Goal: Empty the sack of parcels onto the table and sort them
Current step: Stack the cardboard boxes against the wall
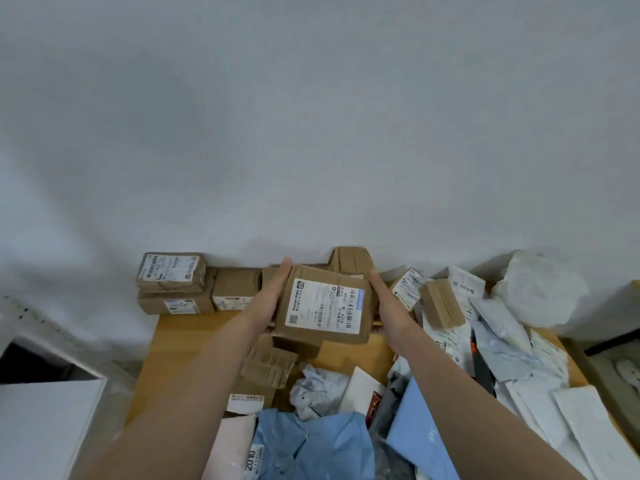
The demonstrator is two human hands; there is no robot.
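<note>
A: Emptied yet?

B: Seems so. No sack to be made out for certain. Could be the white plastic bag (540, 289) far right, cannot tell. Plenty of post spread across the table (176, 341), though.

A: And sorted?

B: Partly, by the look of it. Stacked along the far left edge: brown boxes (171, 271), side by side and two high. Heaped on the right: pale soft mailers (502, 344). Looks like hard split from soft.

A: Holding anything now?

B: Yes, a labelled cardboard parcel (323, 306), lifted above the middle of the table, label up. Gripped from both sides: left hand (273, 296) on its left edge, right hand (388, 306) on its right, thumbs along the sides, fingers apparently tucked beneath.

A: Left to do?

B: Quite a lot. Near the middle, an unsorted jumble: loose boxes (270, 368) below the held one, a blue bag (311, 441), crumpled grey wrapping (318, 389), a flat blue envelope (422, 441). Also a small box (441, 303) lying among the mailers on the right. Perhaps halfway, no more.
</note>
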